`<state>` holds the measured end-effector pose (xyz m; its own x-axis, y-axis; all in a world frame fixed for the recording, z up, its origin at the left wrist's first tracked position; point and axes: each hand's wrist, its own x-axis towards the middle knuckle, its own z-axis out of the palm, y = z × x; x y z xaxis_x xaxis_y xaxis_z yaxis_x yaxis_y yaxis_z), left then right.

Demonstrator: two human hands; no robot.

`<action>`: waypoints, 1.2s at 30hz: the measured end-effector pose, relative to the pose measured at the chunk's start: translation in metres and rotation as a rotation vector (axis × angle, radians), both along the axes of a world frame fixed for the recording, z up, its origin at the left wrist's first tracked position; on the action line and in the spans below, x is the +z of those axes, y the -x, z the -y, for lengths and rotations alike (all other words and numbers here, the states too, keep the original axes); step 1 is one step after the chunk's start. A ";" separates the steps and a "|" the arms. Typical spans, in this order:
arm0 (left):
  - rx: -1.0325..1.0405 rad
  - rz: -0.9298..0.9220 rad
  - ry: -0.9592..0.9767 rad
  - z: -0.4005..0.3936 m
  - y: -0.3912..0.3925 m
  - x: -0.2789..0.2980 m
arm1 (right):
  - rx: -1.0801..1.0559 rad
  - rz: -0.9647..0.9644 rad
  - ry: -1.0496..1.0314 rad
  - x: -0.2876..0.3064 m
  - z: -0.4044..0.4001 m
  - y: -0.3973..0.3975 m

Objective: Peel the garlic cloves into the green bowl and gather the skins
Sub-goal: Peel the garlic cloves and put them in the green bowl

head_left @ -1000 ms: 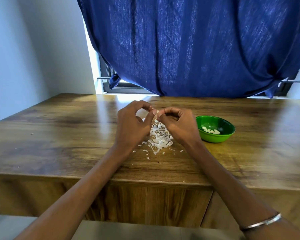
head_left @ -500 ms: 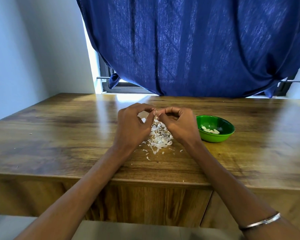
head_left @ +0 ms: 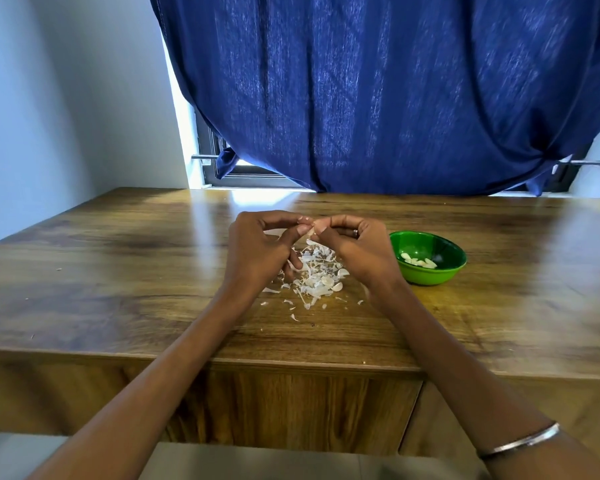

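Both my hands meet above a heap of white garlic skins (head_left: 317, 277) on the wooden table (head_left: 118, 271). My left hand (head_left: 257, 251) and my right hand (head_left: 361, 251) pinch one small pale garlic clove (head_left: 311, 231) between thumbs and fingertips. Most of the clove is hidden by the fingers. To the right stands the green bowl (head_left: 447, 271), with several peeled cloves (head_left: 419, 261) lying inside it.
Loose skin flakes (head_left: 293, 317) are scattered toward the table's front edge. A dark blue curtain (head_left: 378, 91) hangs behind the table over a window. A white wall is at the left. A metal bangle (head_left: 520, 445) circles my right wrist.
The hands have stayed together over the skin heap, with the fingertips shifting slightly around the clove. The bowl and heap have not moved.
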<state>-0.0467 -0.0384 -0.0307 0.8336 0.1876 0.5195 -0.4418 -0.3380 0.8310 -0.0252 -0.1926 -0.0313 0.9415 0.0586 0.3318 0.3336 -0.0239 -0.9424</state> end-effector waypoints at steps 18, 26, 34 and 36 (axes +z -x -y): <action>0.043 0.042 -0.049 0.002 0.001 -0.001 | 0.150 -0.098 -0.220 0.005 0.000 0.006; -0.002 0.028 -0.031 -0.001 -0.005 -0.004 | 0.132 -0.076 -0.132 0.006 0.000 0.007; -0.011 0.015 -0.011 -0.001 -0.006 -0.004 | 0.059 -0.001 -0.014 0.003 0.000 0.006; -0.015 0.016 -0.008 -0.001 -0.006 -0.003 | 0.082 -0.001 -0.006 0.004 0.000 0.007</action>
<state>-0.0407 -0.0375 -0.0342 0.8280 0.1710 0.5340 -0.4599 -0.3375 0.8213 -0.0326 -0.1927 -0.0270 0.9341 0.1337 0.3311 0.3330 0.0089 -0.9429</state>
